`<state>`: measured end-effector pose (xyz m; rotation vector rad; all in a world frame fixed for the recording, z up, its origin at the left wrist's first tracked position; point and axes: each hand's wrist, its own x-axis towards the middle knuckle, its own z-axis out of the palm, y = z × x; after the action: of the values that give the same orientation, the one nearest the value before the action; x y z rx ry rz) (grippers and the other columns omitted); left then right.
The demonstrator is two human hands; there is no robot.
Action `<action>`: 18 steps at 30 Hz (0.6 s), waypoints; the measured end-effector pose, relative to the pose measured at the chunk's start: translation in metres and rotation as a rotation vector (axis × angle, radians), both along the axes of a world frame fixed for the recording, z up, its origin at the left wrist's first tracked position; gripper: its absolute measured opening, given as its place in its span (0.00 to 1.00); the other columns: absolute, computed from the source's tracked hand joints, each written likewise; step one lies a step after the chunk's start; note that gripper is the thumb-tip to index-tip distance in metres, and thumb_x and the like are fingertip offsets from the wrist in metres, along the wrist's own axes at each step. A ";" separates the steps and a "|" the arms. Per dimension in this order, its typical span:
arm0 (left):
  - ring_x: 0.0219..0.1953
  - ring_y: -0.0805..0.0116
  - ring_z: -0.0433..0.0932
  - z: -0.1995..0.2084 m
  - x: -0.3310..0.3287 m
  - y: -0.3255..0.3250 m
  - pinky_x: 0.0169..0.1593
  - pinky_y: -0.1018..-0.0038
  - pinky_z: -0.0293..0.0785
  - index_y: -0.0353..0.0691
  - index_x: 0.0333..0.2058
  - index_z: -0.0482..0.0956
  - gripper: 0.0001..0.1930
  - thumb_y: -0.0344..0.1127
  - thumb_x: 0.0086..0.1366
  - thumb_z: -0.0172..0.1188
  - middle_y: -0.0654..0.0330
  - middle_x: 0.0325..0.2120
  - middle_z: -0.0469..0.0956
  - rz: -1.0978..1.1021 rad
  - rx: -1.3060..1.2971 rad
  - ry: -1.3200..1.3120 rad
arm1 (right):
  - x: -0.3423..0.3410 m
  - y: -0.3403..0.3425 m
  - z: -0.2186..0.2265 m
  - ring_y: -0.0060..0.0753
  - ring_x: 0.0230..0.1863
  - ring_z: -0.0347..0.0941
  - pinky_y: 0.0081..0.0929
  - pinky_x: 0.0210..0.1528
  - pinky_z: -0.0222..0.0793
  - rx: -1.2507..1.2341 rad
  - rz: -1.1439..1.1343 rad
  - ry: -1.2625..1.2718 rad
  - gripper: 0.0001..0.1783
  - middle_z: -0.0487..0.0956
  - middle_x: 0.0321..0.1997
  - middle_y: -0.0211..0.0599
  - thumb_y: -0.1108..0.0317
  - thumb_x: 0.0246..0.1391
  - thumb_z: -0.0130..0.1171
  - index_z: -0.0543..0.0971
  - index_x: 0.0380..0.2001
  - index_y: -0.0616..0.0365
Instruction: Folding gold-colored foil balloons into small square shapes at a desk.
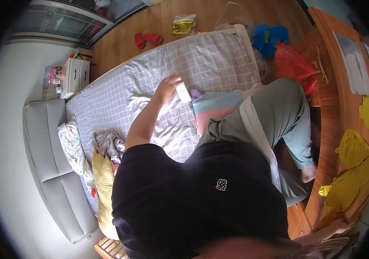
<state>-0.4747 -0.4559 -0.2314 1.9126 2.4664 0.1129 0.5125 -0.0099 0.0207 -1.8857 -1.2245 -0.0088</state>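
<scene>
Over the bed (219,52), my left hand (167,89) grips a flat white rectangular thing (183,92) about the size of a phone; motion blurs it slightly. My left arm reaches out from a black sleeve. At the lower right, my right hand (342,225) rests on the wooden desk (329,118), its fingers stretched out, close to flat yellow pieces (352,183) that look like limp foil. A small crumpled shiny yellow piece (324,190) lies by the desk's edge. Which surface the right fingertips touch is hard to make out.
Beside my leg lies a pastel cloth (219,103). A red plastic bag (294,64) and a blue bag (270,38) are beyond my knee. Red slippers (149,39) and a clear packet of yellow things (184,24) lie on the floor. A white nightstand (75,77) flanks the bed.
</scene>
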 end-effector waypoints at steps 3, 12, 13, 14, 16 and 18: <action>0.70 0.47 0.64 -0.021 0.011 0.058 0.73 0.55 0.60 0.49 0.63 0.74 0.29 0.34 0.61 0.62 0.51 0.66 0.70 0.315 0.110 0.038 | 0.005 -0.006 0.008 0.42 0.50 0.77 0.38 0.52 0.76 -0.026 -0.014 -0.128 0.16 0.80 0.51 0.45 0.70 0.66 0.52 0.79 0.53 0.63; 0.70 0.35 0.60 -0.094 0.015 0.086 0.72 0.53 0.61 0.31 0.65 0.66 0.38 0.46 0.63 0.70 0.36 0.65 0.65 0.601 0.462 -0.328 | 0.017 -0.008 -0.003 0.41 0.45 0.78 0.36 0.49 0.76 -0.124 -0.020 -0.392 0.15 0.81 0.46 0.44 0.72 0.65 0.52 0.79 0.50 0.65; 0.70 0.35 0.60 -0.097 0.012 0.083 0.72 0.53 0.61 0.31 0.65 0.66 0.38 0.46 0.63 0.70 0.36 0.65 0.65 0.588 0.479 -0.335 | 0.035 0.000 -0.004 0.44 0.48 0.78 0.36 0.52 0.77 -0.046 0.028 -0.291 0.18 0.81 0.51 0.47 0.71 0.64 0.54 0.78 0.55 0.65; 0.69 0.36 0.61 -0.097 0.006 0.078 0.72 0.52 0.62 0.34 0.64 0.68 0.35 0.44 0.63 0.69 0.37 0.64 0.66 0.534 0.483 -0.244 | 0.052 -0.001 -0.005 0.47 0.51 0.79 0.37 0.55 0.77 0.035 0.072 -0.191 0.22 0.80 0.56 0.50 0.71 0.63 0.55 0.76 0.60 0.65; 0.67 0.37 0.65 -0.093 -0.019 0.057 0.70 0.51 0.63 0.38 0.62 0.71 0.29 0.41 0.65 0.67 0.41 0.62 0.70 0.265 0.317 0.154 | 0.056 -0.008 -0.043 0.51 0.62 0.74 0.41 0.63 0.74 -0.069 -0.009 -0.465 0.28 0.74 0.67 0.49 0.76 0.65 0.52 0.71 0.68 0.58; 0.62 0.40 0.71 -0.100 -0.017 0.056 0.67 0.50 0.66 0.43 0.56 0.76 0.19 0.36 0.67 0.60 0.47 0.57 0.75 0.052 0.210 0.377 | 0.033 -0.009 -0.025 0.48 0.60 0.73 0.39 0.58 0.75 -0.073 0.019 0.269 0.26 0.72 0.69 0.47 0.64 0.74 0.38 0.68 0.70 0.58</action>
<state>-0.4912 -0.4002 -0.3315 2.1224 2.8474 0.0109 0.5452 -0.0191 -0.0041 -1.8673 -1.0704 0.2943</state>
